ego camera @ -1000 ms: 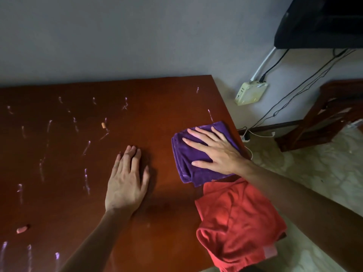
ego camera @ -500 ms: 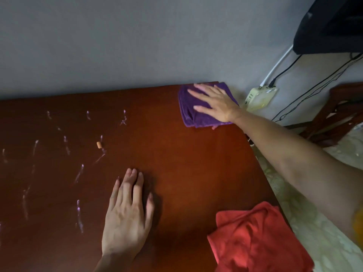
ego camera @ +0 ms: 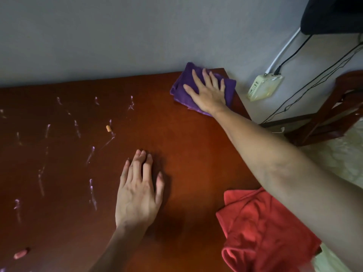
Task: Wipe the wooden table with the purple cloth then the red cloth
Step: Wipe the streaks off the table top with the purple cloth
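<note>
The right hand [ego camera: 208, 91] lay flat over the middle of the purple cloth [ego camera: 181, 89], hiding that part and the far corner of the surface [ego camera: 196, 154] under it. The right forearm crossed the red cloth [ego camera: 259, 228], covering its upper right part, and the picture's bottom edge cut off its lower end. The surface ran out of view at the left and bottom edges. A dark object [ego camera: 332, 14] at the top right was cut off, too little showing to name it.
</note>
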